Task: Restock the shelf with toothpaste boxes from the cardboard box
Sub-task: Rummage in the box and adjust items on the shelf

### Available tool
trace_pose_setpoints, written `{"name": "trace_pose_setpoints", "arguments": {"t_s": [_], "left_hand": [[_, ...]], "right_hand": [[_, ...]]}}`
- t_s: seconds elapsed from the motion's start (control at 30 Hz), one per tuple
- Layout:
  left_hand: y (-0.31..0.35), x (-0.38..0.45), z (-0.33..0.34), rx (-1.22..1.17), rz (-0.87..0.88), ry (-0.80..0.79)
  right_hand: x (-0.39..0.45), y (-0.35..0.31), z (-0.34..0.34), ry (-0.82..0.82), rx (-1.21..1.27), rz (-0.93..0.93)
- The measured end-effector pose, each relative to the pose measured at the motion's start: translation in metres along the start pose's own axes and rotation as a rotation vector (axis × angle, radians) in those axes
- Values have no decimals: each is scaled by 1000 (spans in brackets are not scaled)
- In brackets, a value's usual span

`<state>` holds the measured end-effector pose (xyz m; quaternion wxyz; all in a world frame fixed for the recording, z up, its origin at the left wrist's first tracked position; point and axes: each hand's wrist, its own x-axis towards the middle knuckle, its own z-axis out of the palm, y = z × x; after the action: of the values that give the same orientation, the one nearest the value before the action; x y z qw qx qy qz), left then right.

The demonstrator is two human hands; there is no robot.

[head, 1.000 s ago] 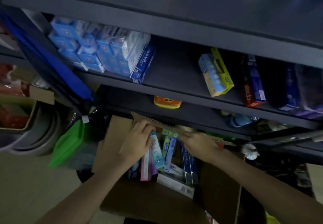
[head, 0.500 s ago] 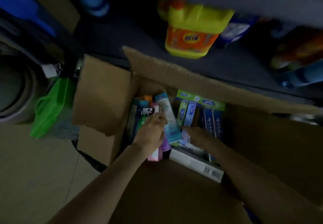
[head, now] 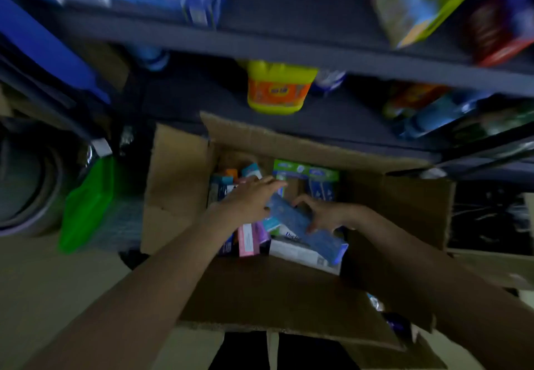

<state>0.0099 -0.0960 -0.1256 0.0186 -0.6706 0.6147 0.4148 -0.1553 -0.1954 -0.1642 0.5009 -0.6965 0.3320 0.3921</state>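
Left hand (head: 248, 202): fingers straight, resting on upright boxes inside the cardboard box (head: 179, 179).
Right hand (head: 323, 213): grips blue toothpaste box (head: 303, 228).

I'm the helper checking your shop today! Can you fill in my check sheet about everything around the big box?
Surface: pale floor; dark shelf above.
Job's things: open cardboard box holding toothpaste boxes; a blue box lies tilted on top.
Clutter: yellow jug on the lower shelf; green bag left of the box.
Hands: left hand flat over the boxes; right hand grips the blue box.
Cables: nothing seen.
Surroundings: blurred goods on the shelves.
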Motion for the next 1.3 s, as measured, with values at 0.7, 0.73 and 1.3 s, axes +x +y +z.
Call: {"name": "trace_pose_setpoints", "arguments": {"t_s": [0.7, 0.73, 1.3], "left_hand": [[175, -181, -357, 429, 168, 768], [176, -179, -363, 426, 182, 832], [204, -103, -408, -268, 412, 1385]], "right_hand": [[-396, -197, -200, 1134, -662, -499], [-397, -197, -205, 1185, -681, -526], [-383, -202, -283, 841, 362, -677]]}}
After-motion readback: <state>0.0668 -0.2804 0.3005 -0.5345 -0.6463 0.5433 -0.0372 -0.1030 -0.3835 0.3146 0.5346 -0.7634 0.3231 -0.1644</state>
